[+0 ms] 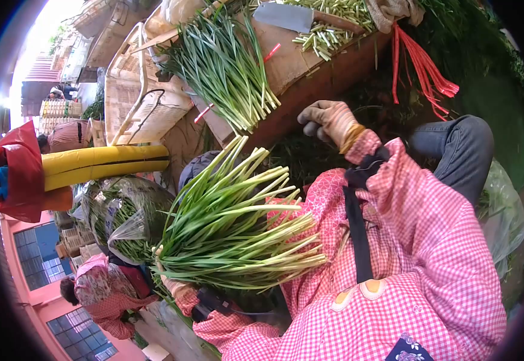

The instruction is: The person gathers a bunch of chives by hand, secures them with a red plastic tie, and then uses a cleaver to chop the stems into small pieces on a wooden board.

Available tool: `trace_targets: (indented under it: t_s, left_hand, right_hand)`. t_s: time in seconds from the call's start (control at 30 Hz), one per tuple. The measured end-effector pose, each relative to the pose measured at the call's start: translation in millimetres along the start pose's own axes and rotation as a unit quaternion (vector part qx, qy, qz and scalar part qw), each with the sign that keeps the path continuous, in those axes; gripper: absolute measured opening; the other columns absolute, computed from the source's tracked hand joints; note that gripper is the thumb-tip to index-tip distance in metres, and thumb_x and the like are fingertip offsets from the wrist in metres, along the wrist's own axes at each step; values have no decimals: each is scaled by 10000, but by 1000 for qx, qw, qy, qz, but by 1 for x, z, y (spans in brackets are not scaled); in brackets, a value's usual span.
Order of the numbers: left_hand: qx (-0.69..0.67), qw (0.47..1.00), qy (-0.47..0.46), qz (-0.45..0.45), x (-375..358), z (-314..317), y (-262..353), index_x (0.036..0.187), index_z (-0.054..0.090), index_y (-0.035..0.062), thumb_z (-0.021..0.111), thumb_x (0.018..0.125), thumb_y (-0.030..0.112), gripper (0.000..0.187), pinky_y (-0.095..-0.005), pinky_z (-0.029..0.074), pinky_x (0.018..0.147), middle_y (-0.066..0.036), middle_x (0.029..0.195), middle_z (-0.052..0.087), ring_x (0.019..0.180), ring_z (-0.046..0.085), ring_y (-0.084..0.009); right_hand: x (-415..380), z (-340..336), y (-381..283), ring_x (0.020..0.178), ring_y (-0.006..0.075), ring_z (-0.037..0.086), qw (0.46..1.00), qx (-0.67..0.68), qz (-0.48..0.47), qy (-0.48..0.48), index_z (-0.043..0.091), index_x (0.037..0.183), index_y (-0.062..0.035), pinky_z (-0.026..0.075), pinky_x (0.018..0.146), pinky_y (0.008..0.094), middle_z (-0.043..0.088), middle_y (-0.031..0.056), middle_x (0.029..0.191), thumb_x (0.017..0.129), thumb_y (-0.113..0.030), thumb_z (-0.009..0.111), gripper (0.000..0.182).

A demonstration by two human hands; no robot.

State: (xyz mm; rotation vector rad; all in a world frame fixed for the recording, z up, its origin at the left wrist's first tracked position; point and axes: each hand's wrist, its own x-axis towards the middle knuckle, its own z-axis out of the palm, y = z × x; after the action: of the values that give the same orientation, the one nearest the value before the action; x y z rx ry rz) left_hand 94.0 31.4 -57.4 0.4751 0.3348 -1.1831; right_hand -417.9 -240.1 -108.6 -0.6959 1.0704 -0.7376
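Note:
A large loose bunch of garlic chives point(244, 222) fans out before my body, its pale stem ends toward me. My left hand point(177, 287), in a glove and mostly hidden behind the leaves, grips the bunch near its leafy side. My right hand point(328, 120), in a glove with dark-coated fingers, hovers off the edge of the worktop point(286, 57). Its fingers are loosely bent and apart, with nothing visible in them. Beside it on the worktop lies another bunch of garlic chives point(226, 69), with a red tie point(204, 114) showing under it.
A cleaver point(283, 17) lies on the worktop by cut stem pieces point(334, 39). Red strips point(421, 72) hang from its edge. A plastic crate point(147, 117), a yellow padded bar point(105, 166) and a bag of greens point(126, 210) stand ahead. Another person point(108, 289) bends nearby.

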Motion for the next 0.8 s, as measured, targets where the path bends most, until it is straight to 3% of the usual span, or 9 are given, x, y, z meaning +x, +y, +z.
trace_targets:
  t_s: [0.1,0.17,0.2,0.27,0.37,0.5,0.63,0.73,0.8]
  left_hand:
    - [251,966,-21,63,8,-9,6,1209,553,91,516,895,402,443,-464,377,999,-97,1246,542,1138,495,-284]
    - [574,797,-37,185,13,-15,-1,1173,576,77,540,883,401,436,-471,415,959,-109,1199,573,1085,533,-293]
    - [630,747,-30,208,12,-13,-6,1162,581,71,541,881,408,440,-473,430,943,-114,1182,584,1065,546,-296]
    - [394,911,24,117,7,3,-14,1167,570,67,501,892,452,479,-473,446,920,-115,1180,583,1052,551,-296]
    - [395,909,86,100,-9,48,-62,1126,596,61,480,926,389,401,-367,433,920,-50,1136,601,1020,550,-209]
    - [412,903,55,114,-6,38,-49,1115,600,60,482,925,389,398,-370,437,914,-55,1117,609,1005,556,-212]
    - [433,892,66,114,-5,24,-44,1104,604,59,484,924,389,395,-373,440,907,-60,1098,617,991,562,-216]
    - [542,834,56,92,-20,35,-61,1083,611,63,473,928,397,394,-386,447,898,-72,1076,627,974,567,-235]
    - [492,863,52,100,-18,32,-63,1090,607,63,469,929,397,395,-388,444,902,-73,1082,624,979,564,-236]
  right_hand:
    - [11,5,-2,529,122,545,969,-64,217,-101,651,920,-46,437,462,249,649,91,802,860,-207,582,185]
    - [-7,15,33,677,138,615,949,-103,-140,-264,634,1062,-50,528,669,275,644,53,931,842,-310,616,341]
    - [-21,31,19,723,109,606,945,-155,-121,-262,625,1088,-47,513,714,252,644,49,942,831,-307,632,366]
    - [-31,58,7,721,100,593,970,-37,-68,-231,657,1032,-43,492,693,259,660,44,881,800,-271,662,325]
    - [-23,78,-7,664,107,591,964,-57,-172,-193,681,959,-39,492,635,280,667,44,795,775,-230,674,265]
    - [16,49,-9,546,96,550,986,164,-34,22,662,893,-25,445,513,215,649,65,738,819,-186,637,179]
    - [-13,21,7,634,143,622,989,-14,33,-145,639,988,-32,514,577,274,664,97,809,840,-234,607,252]
    - [-36,32,18,775,145,623,964,86,60,-243,639,1033,-37,512,619,289,651,83,922,800,-242,672,313]
    - [-37,45,8,773,110,600,963,11,66,-262,633,1042,-19,487,648,258,643,55,968,778,-216,706,337]
